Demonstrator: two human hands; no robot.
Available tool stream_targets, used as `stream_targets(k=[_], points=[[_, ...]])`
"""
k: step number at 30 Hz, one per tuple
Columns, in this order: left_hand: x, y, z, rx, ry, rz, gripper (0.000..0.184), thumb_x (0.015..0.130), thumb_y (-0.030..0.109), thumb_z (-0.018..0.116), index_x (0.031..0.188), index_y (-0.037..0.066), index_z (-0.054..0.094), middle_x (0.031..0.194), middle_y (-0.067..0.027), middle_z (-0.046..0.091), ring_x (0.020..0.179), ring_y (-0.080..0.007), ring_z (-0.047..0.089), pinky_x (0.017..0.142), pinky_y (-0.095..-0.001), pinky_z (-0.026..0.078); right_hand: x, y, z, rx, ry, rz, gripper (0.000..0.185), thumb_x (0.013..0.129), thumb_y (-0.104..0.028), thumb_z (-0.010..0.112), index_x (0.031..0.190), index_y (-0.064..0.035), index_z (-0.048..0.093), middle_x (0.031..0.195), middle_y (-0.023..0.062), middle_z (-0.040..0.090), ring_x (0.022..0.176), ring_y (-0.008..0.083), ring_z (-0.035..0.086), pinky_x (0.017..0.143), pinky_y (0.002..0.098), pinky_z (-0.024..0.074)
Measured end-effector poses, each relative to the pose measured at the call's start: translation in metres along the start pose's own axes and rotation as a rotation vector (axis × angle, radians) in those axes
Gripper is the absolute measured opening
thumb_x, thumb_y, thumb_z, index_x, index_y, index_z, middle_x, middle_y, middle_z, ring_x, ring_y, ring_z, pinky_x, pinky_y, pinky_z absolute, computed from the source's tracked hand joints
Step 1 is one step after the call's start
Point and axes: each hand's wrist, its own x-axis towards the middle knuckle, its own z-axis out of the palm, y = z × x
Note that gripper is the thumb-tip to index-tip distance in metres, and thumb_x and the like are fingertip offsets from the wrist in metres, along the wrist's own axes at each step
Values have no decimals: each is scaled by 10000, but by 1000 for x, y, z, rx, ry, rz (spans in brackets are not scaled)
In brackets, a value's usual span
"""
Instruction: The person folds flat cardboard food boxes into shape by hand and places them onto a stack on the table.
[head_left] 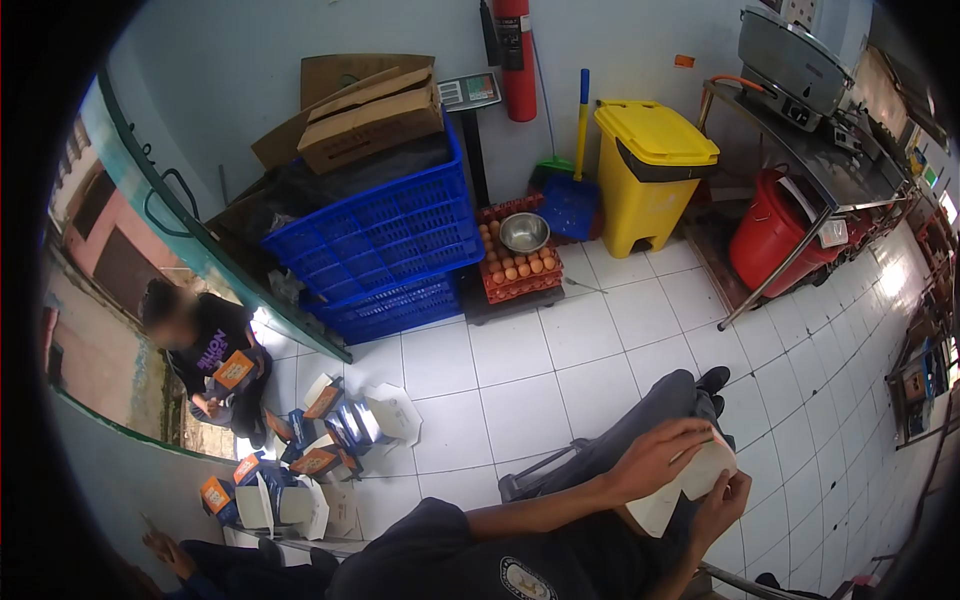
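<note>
Both hands are on a white cardboard box blank (660, 508), partly folded, its pale side facing up above my lap. My left hand (660, 460) lies over the far edge, its fingers bent across the card. At the right edge, my right hand (722, 500) pinches the card between thumb and fingers. A small orange-red mark shows near the card's top. My hands cover part of the card, so its full shape is hidden.
Orange-and-blue cartons (325, 455) lie heaped on the tiles at left. A person (215, 350) in the doorway holds another carton; someone else's hand (168, 552) shows lower left. Blue crates (375, 225), egg trays (515, 270), a yellow bin (650, 190) and a metal table (800, 150) stand beyond.
</note>
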Motion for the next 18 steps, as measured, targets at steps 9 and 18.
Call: stream_targets(k=[9,18], points=[[-14,-34,5,-29,42,-102,427,909,43,622,1333,79,592,1189,-125,675,1062,-322,665,897,-386,560,-6,9,14,78,6,-74,130,1029,-125,566,1040,-1,530,945,62,588,813,106,580,715,239,467],[-22,-20,25,19,0,-4,360,952,46,596,1311,37,575,1209,-136,692,1083,-332,677,893,-407,570,-16,-33,32,300,-225,36,138,987,-117,639,1037,7,603,928,44,652,814,111,626,678,255,488]])
